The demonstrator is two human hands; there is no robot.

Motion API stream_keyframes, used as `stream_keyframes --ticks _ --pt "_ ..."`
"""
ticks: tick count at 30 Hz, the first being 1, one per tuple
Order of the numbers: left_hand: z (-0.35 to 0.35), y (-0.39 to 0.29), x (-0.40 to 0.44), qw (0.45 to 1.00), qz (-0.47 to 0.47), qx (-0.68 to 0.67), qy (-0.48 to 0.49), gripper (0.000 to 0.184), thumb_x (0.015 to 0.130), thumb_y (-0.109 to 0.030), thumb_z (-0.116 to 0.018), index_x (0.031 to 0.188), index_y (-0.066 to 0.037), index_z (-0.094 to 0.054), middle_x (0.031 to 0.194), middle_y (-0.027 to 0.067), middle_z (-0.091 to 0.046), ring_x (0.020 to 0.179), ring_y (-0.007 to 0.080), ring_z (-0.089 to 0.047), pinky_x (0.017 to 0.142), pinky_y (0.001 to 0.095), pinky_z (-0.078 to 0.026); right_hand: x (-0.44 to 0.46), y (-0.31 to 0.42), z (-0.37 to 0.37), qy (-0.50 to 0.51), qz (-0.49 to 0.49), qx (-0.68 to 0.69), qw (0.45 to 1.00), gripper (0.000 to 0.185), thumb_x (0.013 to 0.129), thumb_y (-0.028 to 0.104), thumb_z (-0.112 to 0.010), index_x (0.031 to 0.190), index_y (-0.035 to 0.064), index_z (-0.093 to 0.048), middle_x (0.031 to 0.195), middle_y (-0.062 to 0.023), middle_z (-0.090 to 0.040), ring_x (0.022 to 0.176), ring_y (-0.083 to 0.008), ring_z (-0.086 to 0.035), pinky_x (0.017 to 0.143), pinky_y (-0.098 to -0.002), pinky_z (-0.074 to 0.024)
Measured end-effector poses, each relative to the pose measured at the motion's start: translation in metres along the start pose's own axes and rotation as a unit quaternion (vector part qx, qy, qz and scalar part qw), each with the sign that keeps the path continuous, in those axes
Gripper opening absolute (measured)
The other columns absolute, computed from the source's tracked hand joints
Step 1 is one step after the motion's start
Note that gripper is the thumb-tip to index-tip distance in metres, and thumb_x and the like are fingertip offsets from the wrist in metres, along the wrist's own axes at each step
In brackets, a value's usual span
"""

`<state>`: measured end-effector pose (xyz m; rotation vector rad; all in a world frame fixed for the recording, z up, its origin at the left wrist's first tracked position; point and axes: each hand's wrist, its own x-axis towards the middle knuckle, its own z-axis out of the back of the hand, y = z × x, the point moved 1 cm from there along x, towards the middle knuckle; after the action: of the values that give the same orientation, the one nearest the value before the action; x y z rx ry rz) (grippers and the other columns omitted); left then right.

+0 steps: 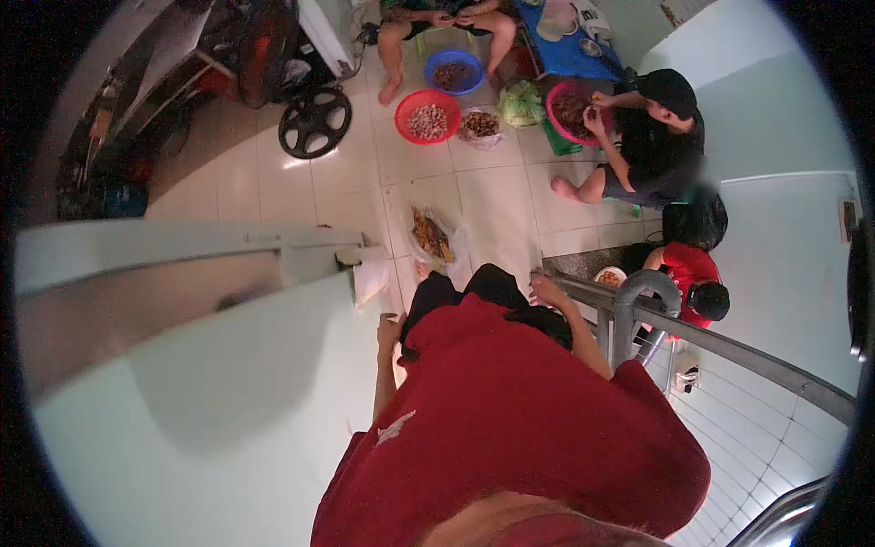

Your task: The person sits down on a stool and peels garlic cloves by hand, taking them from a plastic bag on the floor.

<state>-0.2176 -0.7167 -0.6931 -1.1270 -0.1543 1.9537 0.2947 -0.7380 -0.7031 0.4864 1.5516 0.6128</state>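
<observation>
My left hand (390, 330) hangs low beside my dark shorts, near the edge of the pale wall. It is small and dim, and I cannot make out whether its fingers hold anything. My right hand (547, 292) is by the end of a grey metal handrail (702, 337), its fingers loosely apart; whether it touches the rail is unclear. On the tiles in front of my feet lies a clear plastic bag (432, 235) with brownish-yellow pieces in it.
Ahead, people sit around a red basket (427, 139) of pale pieces, a blue basin (478, 84) and a pink basin (550, 114). A black steering wheel-like ring (314, 151) lies left. Someone in a red shirt (685, 278) sits beyond the handrail.
</observation>
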Motion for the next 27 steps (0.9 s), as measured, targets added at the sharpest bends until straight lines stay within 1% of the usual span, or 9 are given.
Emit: stream_keyframes --ticks 3,8,12,15,17,19,20,23,27 --pt "0.022 -0.007 0.007 0.998 -0.030 0.002 0.058 0.053 0.081 -0.048 -0.078 0.112 -0.007 -0.063 0.088 0.0161 -0.072 0.088 0.0318 -0.071 0.079 0.0416 -0.054 0.010 -0.034 -0.014 0.002 0.009 0.046 0.999 0.052 0.101 0.048 -0.052 0.124 0.0012 -0.051 0.110 -0.0163 -0.064 0.094 -0.0239 -0.066 0.076 -0.0409 -0.0590" --pt "0.026 -0.023 0.022 0.994 -0.102 -0.022 0.038 0.036 0.082 -0.029 -0.080 0.108 -0.008 -0.064 0.079 0.0109 -0.069 0.072 0.0246 -0.067 0.068 0.0383 -0.053 0.033 -0.029 0.001 0.038 -0.074 -0.200 0.976 0.061 0.102 0.052 -0.047 0.131 -0.0011 -0.052 0.123 -0.0118 -0.060 0.102 -0.0238 -0.064 0.092 -0.0402 -0.0522" --pt "0.014 -0.038 0.022 0.980 -0.176 -0.092 -0.019 0.031 0.084 -0.023 -0.079 0.108 -0.010 -0.065 0.074 0.0066 -0.065 0.066 0.0173 -0.062 0.062 0.0342 -0.049 0.037 0.014 0.016 0.038 -0.079 -0.094 0.992 0.072 0.098 0.062 -0.048 0.135 0.0002 -0.051 0.138 -0.0129 -0.052 0.129 -0.0274 -0.048 0.104 -0.0455 -0.0442" --pt "0.003 -0.042 0.013 0.972 -0.205 -0.119 -0.006 0.030 0.086 -0.023 -0.077 0.110 -0.011 -0.065 0.076 0.0039 -0.062 0.062 0.0157 -0.058 0.062 0.0326 -0.048 0.034 0.042 0.035 0.062 -0.108 -0.118 0.985 0.074 0.097 0.062 -0.049 0.138 0.0005 -0.049 0.141 -0.0134 -0.048 0.130 -0.0282 -0.044 0.105 -0.0458 -0.0435" --pt "0.006 -0.057 -0.017 0.960 -0.093 -0.213 0.156 0.028 0.090 -0.020 -0.074 0.114 -0.011 -0.063 0.074 -0.0005 -0.058 0.062 0.0116 -0.054 0.059 0.0283 -0.046 0.054 0.028 0.053 0.062 -0.101 -0.119 0.986 0.065 0.098 0.056 -0.053 0.130 -0.0006 -0.057 0.136 -0.0132 -0.051 0.117 -0.0252 -0.053 0.094 -0.0423 -0.0515" --pt "0.003 -0.071 -0.052 0.947 -0.059 -0.283 0.138 0.028 0.091 -0.018 -0.072 0.117 -0.011 -0.061 0.073 -0.0021 -0.056 0.063 0.0097 -0.053 0.058 0.0260 -0.044 0.077 -0.002 0.076 0.067 -0.085 -0.159 0.981 0.056 0.098 0.048 -0.058 0.124 -0.0016 -0.060 0.127 -0.0126 -0.054 0.109 -0.0225 -0.057 0.088 -0.0397 -0.0542" --pt "0.002 -0.076 -0.068 0.930 -0.026 -0.343 0.129 0.029 0.093 -0.016 -0.071 0.119 -0.012 -0.059 0.072 -0.0036 -0.054 0.064 0.0078 -0.052 0.058 0.0237 -0.043 0.061 0.007 0.072 -0.014 -0.012 -0.101 0.995 0.053 0.096 0.050 -0.059 0.115 0.0004 -0.065 0.100 -0.0111 -0.069 0.090 -0.0185 -0.065 0.077 -0.0323 -0.0572" --pt "0.014 -0.088 -0.116 0.882 -0.035 -0.455 0.117 0.029 0.095 -0.012 -0.068 0.122 -0.012 -0.056 0.073 -0.0046 -0.054 0.066 0.0052 -0.051 0.057 0.0206 -0.041 0.043 0.065 0.085 0.019 -0.082 -0.159 0.984 0.040 0.097 0.037 -0.063 0.120 0.0041 -0.062 0.100 -0.0069 -0.064 0.080 -0.0159 -0.063 0.067 -0.0305 -0.0561" --pt "0.021 -0.104 -0.157 0.903 -0.020 -0.427 0.048 0.033 0.093 -0.010 -0.069 0.123 -0.011 -0.054 0.071 -0.0006 -0.056 0.064 0.0102 -0.055 0.057 0.0252 -0.042 0.018 0.134 0.107 0.010 0.048 -0.087 0.995 0.035 0.096 0.033 -0.063 0.122 0.0092 -0.061 0.099 -0.0050 -0.067 0.075 -0.0129 -0.062 0.060 -0.0278 -0.0519"
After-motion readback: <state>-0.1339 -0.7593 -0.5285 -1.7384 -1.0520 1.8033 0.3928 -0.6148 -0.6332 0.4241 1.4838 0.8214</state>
